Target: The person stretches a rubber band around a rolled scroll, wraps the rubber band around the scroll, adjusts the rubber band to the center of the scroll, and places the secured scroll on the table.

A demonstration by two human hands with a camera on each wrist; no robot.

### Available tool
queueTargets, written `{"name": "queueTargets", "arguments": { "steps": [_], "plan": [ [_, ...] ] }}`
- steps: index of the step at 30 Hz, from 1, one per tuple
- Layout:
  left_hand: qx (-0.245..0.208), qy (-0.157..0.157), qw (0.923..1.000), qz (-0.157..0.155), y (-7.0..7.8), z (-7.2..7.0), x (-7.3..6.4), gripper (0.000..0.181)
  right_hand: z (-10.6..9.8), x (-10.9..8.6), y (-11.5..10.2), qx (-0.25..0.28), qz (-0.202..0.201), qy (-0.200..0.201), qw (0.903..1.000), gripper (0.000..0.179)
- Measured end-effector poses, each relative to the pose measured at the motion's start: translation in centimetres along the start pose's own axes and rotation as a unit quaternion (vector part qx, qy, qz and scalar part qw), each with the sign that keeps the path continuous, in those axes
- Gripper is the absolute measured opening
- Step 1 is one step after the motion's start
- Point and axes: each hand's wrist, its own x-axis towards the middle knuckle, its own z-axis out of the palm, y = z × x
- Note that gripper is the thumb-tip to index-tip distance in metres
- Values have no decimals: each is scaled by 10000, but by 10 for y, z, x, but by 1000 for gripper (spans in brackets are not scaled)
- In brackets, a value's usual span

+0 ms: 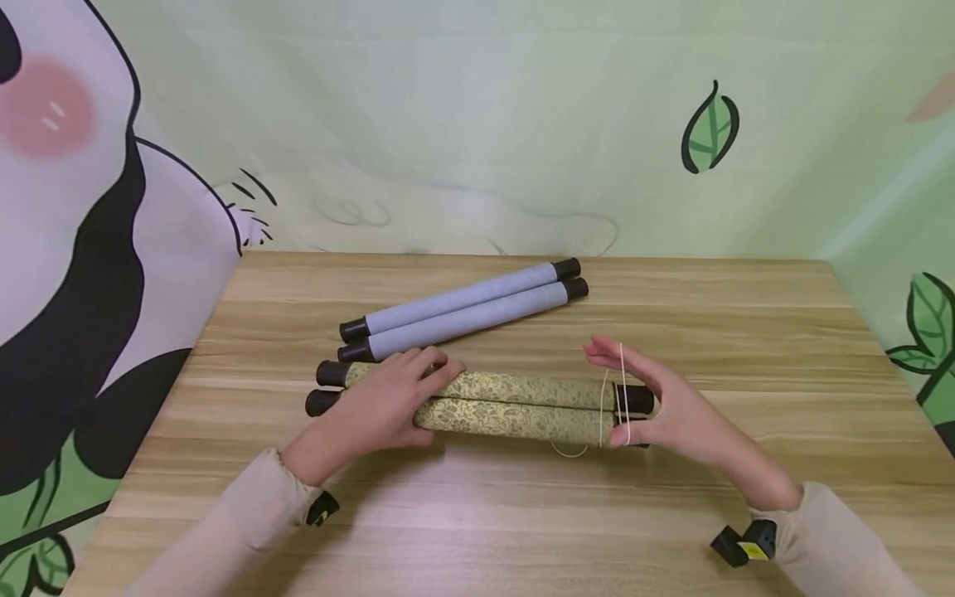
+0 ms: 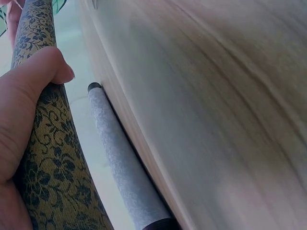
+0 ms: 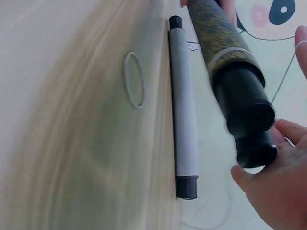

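Note:
Two rolled scrolls (image 1: 515,406) in gold patterned cloth with black end knobs lie side by side, raised off the table. My left hand (image 1: 380,402) grips both near their left part; the left wrist view shows its thumb (image 2: 45,69) bent over the cloth. At the right end, my right hand (image 1: 671,410) has its fingers and thumb spread apart around the knobs (image 3: 247,103). A thin pale rubber band (image 1: 622,377) stretches between its fingertips and thumb. Pale band strands (image 3: 230,52) also cross the cloth near that end.
Two pale blue scrolls (image 1: 470,315) with black knobs lie together on the wooden table (image 1: 746,332), behind the gold ones. A loose rubber band (image 3: 126,79) lies on the tabletop. A printed cloth backdrop (image 1: 477,124) rises along the back and sides.

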Motion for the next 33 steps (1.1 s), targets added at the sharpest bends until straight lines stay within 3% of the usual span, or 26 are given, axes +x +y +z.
{"name": "queueTargets", "arguments": {
  "steps": [6,11,14,19,23,26,29,33],
  "plan": [
    [-401,121,9988,-260,-4,1,-3,89,2,-5,8,230,-171,306,9991,123],
    [-750,299,9960,-379,-7,3,-5,90,7,-8,15,1214,-509,518,9900,123],
    [-942,404,9936,-467,-9,2,-5,90,12,-8,20,1996,-842,671,9739,121],
    [-1209,528,9888,-698,-10,-2,-4,89,23,-5,23,3027,-1312,1019,9385,117],
    [-1302,598,9863,-815,-8,-5,-4,87,32,-3,19,3826,-1302,1177,9071,109],
    [-1344,625,9853,-855,-5,-6,-3,86,38,-4,16,4283,-1134,1128,8893,102],
    [-1534,562,9819,-960,-2,-6,-3,85,43,-4,10,4604,-922,938,8779,93],
    [-1885,447,9757,-1026,1,-4,-4,82,45,-4,5,4724,-834,623,8752,84]
  ]
}}
